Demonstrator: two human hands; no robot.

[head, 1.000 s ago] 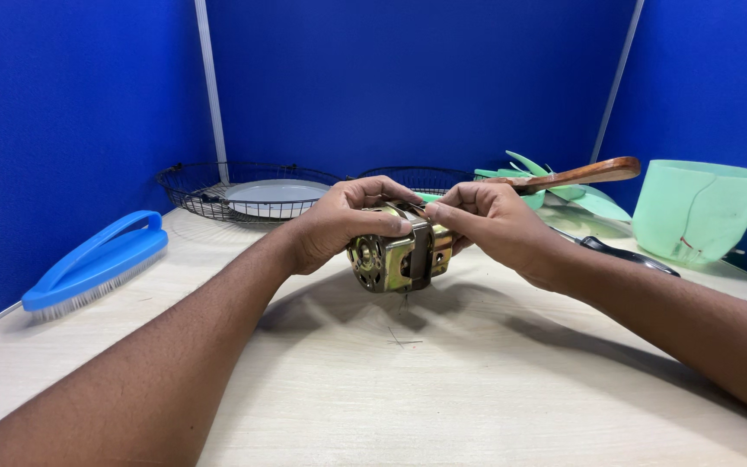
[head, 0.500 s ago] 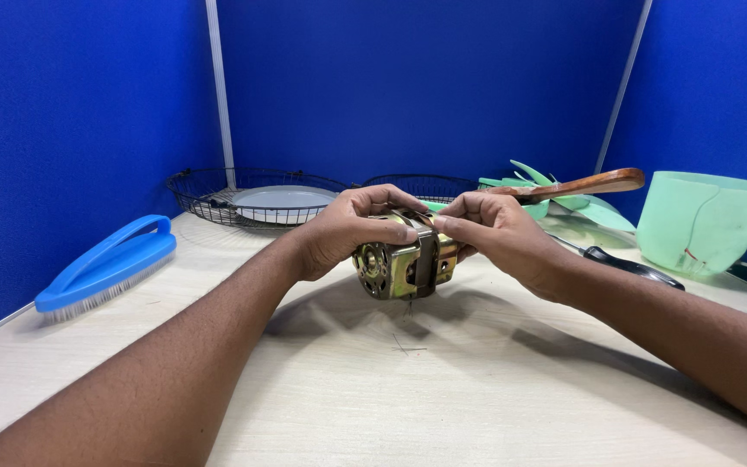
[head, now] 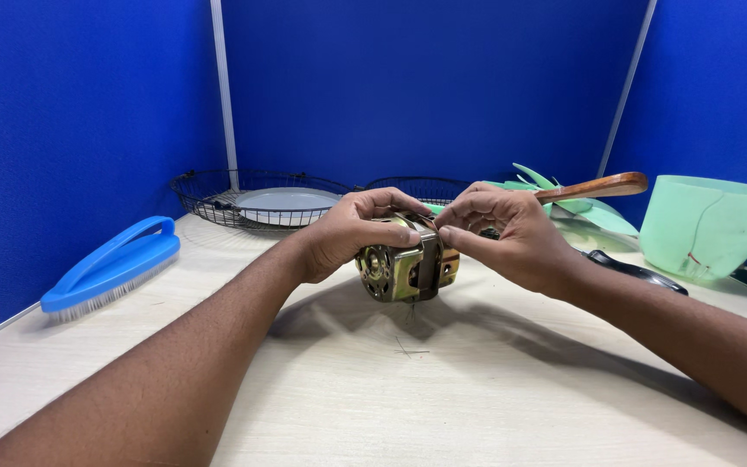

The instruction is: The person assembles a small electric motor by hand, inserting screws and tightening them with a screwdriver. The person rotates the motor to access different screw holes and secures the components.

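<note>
Your left hand [head: 347,238] and right hand [head: 503,238] both grip brass-coloured motor [head: 404,264], held at centre, just above pale table [head: 443,389]. Your fingers [head: 464,235] curled over motor's top, thumbs pressing dark band around its middle. Blue scrub brush [head: 110,270] far left on table. Wire basket [head: 218,201] with grey plate [head: 287,201] behind. Wooden handle [head: 594,188], green fan blades [head: 590,212], cracked green bowl [head: 706,225] at right.
</note>
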